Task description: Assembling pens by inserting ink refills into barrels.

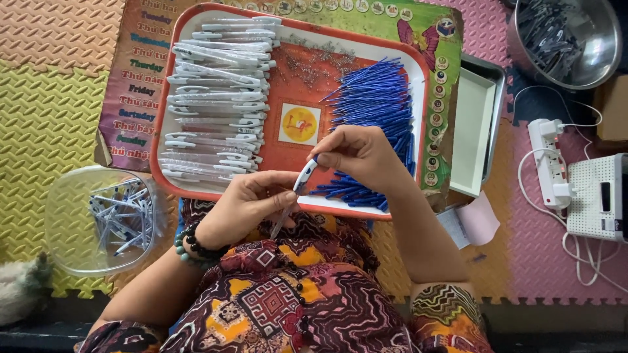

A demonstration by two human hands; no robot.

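While our left hand (252, 199) pinches a white pen (293, 196) over the lap, our right hand (356, 153) grips its upper end by the fingertips, just above the red tray's (418, 65) near rim (white pens stacked left, blue refills (376, 111) heaped right).

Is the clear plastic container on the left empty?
No, the clear plastic container beside the left hand holds a loose heap of white pens.
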